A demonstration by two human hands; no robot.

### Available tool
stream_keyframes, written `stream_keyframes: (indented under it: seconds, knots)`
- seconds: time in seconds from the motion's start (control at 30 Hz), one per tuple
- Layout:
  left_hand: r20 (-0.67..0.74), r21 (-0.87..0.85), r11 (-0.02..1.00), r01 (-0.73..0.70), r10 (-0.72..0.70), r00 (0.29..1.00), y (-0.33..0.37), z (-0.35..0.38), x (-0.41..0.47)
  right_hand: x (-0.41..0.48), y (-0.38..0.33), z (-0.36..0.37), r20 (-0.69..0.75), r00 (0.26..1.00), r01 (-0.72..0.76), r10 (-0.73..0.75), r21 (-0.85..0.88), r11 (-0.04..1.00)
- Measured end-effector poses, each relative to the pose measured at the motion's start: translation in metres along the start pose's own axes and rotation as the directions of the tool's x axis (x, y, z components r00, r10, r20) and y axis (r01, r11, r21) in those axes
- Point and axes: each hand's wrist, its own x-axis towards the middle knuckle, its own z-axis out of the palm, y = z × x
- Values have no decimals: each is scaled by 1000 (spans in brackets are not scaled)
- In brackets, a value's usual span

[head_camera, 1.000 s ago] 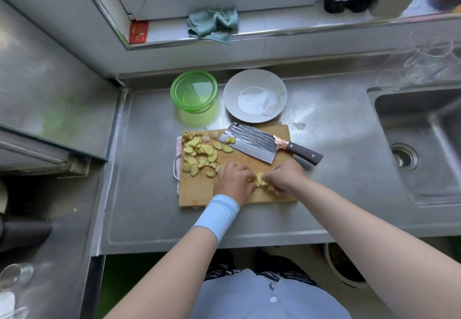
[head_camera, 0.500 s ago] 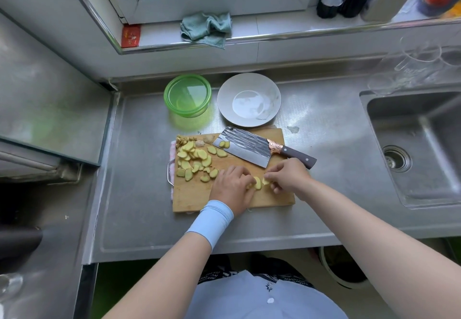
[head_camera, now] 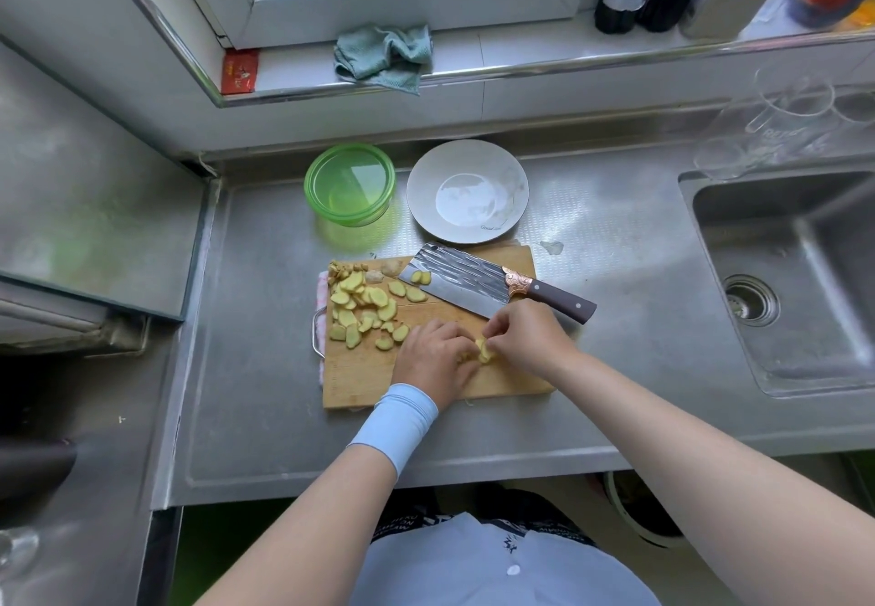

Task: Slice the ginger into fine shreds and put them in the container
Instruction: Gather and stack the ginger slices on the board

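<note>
Green and see-through, the round container [head_camera: 349, 184] stands empty at the far left of the steel counter [head_camera: 246, 369], well apart from the work and beyond the wooden cutting board [head_camera: 360, 378]. On the board's left half lies the loose heap of ginger slices [head_camera: 364, 305], none yet shredded as far as can be seen. To its right the left hand [head_camera: 433, 359] rests on the board with fingers curled down and pressed together over a small stack of slices [head_camera: 483, 350]; the stack sits just at its fingertips, between the two hands. The right hand [head_camera: 528, 340] meets it from the other side, thumb and forefinger pinching the stack's near edge, seemingly squaring it up. How the stack's long axis runs is hidden by the fingers. Past the right hand's knuckles lies the cleaver [head_camera: 466, 281], blade flat, its handle [head_camera: 561, 302] pointing right and toward the person, just beside that hand. So the right hand is nearer by far, and a short reach up and right should take the handle while the left keeps the stack pinned.
</note>
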Motion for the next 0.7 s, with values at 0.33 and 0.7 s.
stream_keyframes:
  seconds: [0.33,0.7]
  knots:
    - [-35,83,985,-152,155,987,-4,5,-2,3,4,2,-48,998,47,-51,-90,995]
    - [-56,10,999,-39,40,998,9,1,1,-14,16,-19,-111,988,-64,112,362,930]
